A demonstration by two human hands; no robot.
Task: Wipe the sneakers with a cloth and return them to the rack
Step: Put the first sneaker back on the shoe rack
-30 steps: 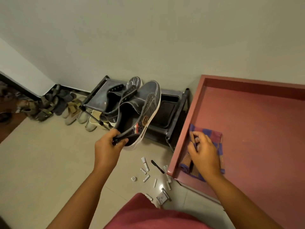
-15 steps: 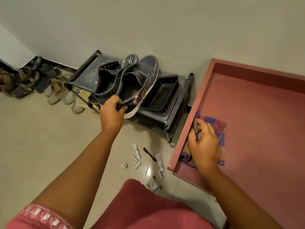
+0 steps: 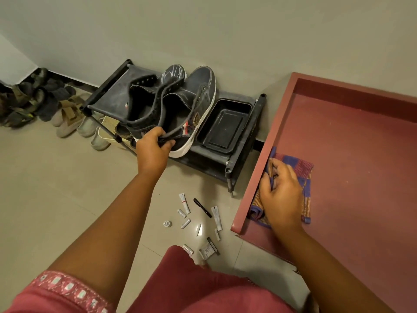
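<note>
Sneakers (image 3: 180, 105), a dark grey pair with white soles, sit at the centre of the frame, over the top shelf of the black rack (image 3: 108, 96). We hold them by the heels: our left hand (image 3: 153, 150) has its fingers curled round both heel rims and pinches the two shoes together, so they hang or rest with the toes pointing toward the wall. Whether the soles already touch the shelf we cannot tell. They look light enough for one hand, and the canvas uppers sag and fold open, so we judge them soft and floppy above, stiff only along the rubber sole. The heel rim is a fair hold for carrying. For setting them down neatly, a grip on the sole edge would likely steady them better, since two shoes pinched in one hand could slip apart.

Our right hand (image 3: 279, 195), at the right of the frame, lies on the striped cloth (image 3: 300, 172) with its fingers bent into the folds, gripping it against the red counter (image 3: 361, 154) just inside its raised edge. The cloth is limp and bunches easily. A black tray (image 3: 225, 123) takes up the right end of the shelf, just beside the sneakers, so room there is tight. Small tubes and a pen (image 3: 202, 207) lie scattered on the floor below.
</note>
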